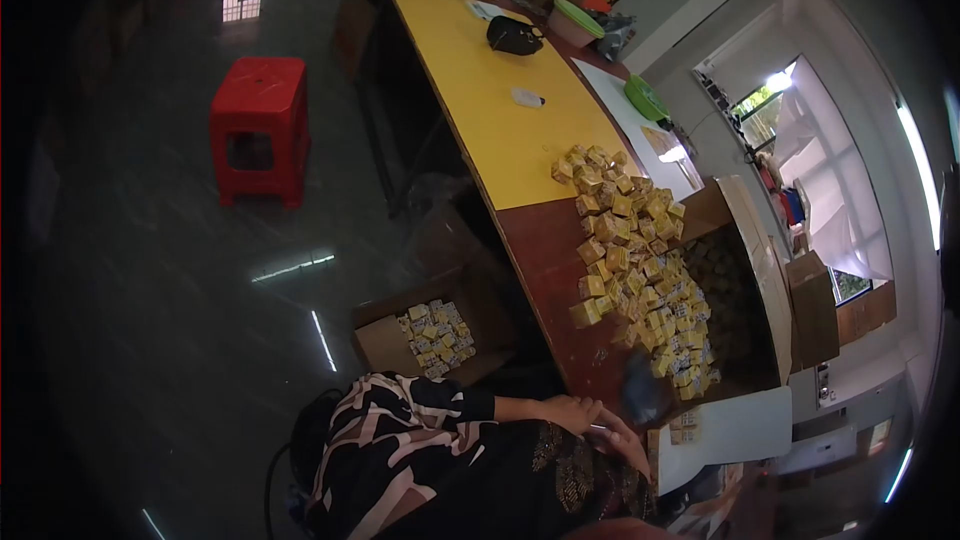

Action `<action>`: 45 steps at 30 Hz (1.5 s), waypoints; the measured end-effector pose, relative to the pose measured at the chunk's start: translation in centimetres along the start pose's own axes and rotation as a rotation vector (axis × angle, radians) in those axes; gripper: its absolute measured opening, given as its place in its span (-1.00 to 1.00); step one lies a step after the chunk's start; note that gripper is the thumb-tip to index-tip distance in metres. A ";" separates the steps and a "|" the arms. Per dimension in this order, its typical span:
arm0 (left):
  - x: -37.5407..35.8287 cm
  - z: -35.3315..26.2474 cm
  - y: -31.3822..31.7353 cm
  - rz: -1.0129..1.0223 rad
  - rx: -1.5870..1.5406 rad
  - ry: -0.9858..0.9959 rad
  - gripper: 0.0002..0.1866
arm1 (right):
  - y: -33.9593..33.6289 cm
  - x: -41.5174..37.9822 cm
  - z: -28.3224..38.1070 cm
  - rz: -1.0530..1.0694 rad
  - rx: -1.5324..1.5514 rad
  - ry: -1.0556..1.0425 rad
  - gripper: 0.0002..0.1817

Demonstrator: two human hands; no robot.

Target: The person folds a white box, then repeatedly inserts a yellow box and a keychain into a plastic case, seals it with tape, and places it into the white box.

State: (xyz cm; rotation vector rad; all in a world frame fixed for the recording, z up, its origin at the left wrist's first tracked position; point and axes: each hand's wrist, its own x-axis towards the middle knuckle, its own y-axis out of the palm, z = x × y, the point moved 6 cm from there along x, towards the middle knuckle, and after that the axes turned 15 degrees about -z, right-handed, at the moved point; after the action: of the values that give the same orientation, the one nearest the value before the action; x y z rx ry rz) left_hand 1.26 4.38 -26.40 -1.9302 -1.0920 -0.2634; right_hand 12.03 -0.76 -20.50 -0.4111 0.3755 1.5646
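left hand (572, 410): rests at the table (545, 250) edge, fingers loosely curled; can't tell if it pinches anything
right hand (625, 440): just past the left one, fingers stretched toward the white sheet (740, 430); grip unclear, too dark and blurred
small yellow boxes (640, 260): big loose pile on the table's brown part, running from the yellow sheet (500, 110) down toward the hands
single box (585, 313): sits apart at the pile's edge, on the side toward the table edge
open carton (745, 280): on the table, touching the pile's far side, flaps open, more boxes inside
floor carton (430, 340): below the table edge, partly filled with the same boxes
black pouch (515, 35): on the yellow sheet, far end of the table
red stool (260, 125): on the floor, well apart from the table
patterned sleeve (400, 430): near corner of the table, leads to the left hand
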 end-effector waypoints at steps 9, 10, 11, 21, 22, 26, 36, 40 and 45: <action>2.0 0.5 -3.2 -0.069 -1.064 -0.494 -0.77 | -7.7 -4.9 5.6 -0.735 0.047 -0.651 -0.79; 2.6 0.8 -3.3 -0.034 -1.128 -0.566 -0.73 | -9.5 -5.2 5.1 -0.758 0.090 -0.731 -0.78; 3.4 0.7 -3.3 -0.059 -1.098 -0.500 -0.62 | -9.6 -5.6 5.1 -0.882 0.134 -0.705 -0.76; 4.6 -2.7 -2.1 -0.013 -0.919 -0.580 -0.35 | -2.9 -4.1 3.2 -0.671 0.128 -0.751 -0.34; 4.5 -2.9 -1.9 -0.042 -0.960 -0.612 -0.37 | -2.8 -3.7 2.9 -0.628 0.142 -0.751 -0.33; 3.9 -2.1 -1.1 -0.006 -1.132 -0.715 -0.46 | -3.5 -2.9 1.3 -0.556 0.209 -0.754 -0.32; 3.2 -0.8 -1.8 0.001 -1.075 -0.704 -0.44 | -5.0 -0.9 0.1 -0.540 0.227 -0.689 -0.31; 2.0 1.8 -4.1 -0.236 -1.022 -0.745 -0.47 | -7.5 5.4 3.2 -0.638 0.080 -0.710 -0.51; 0.9 6.7 -11.0 -0.766 -0.902 -0.722 -0.56 | -2.7 13.6 7.9 -0.559 -0.475 -0.810 -0.64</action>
State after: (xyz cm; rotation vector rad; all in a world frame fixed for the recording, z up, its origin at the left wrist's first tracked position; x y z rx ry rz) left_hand -8.23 12.66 -23.36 -2.3314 -2.5223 -0.5682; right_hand 14.15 15.08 -20.03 -0.1839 -0.6967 1.1284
